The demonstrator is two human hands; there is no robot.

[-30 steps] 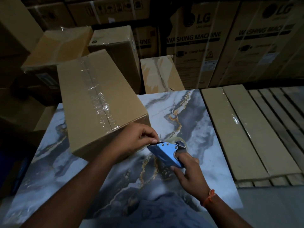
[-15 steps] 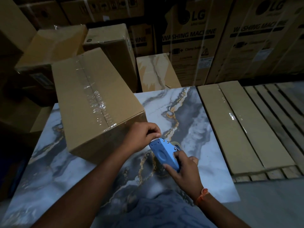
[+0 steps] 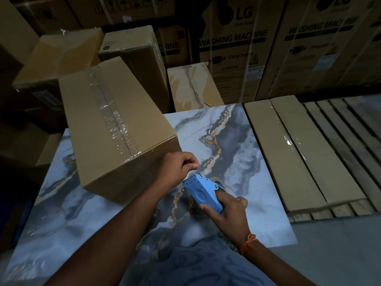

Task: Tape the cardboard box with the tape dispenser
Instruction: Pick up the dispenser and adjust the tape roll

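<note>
A closed cardboard box (image 3: 115,129) lies on the marble-patterned table (image 3: 237,145), left of centre, with clear tape running along its top seam and over its near edge. My right hand (image 3: 228,213) grips a blue tape dispenser (image 3: 203,191) just in front of the box's near right corner, its toothed end pointing up and left. My left hand (image 3: 179,169) is pinched at that toothed end, fingers closed on the tape's end; the clear tape itself is hard to make out.
Two long flat cardboard packs (image 3: 294,153) lie on a wooden pallet (image 3: 350,129) right of the table. Stacked cartons (image 3: 132,54) and large washing machine boxes (image 3: 247,48) crowd the back and left. Grey floor (image 3: 340,254) lies at lower right.
The dispenser has tilted so that its toothed end points upward, and my right hand has shifted on it. My left hand stays pinched at the blade end. The box has not moved.
</note>
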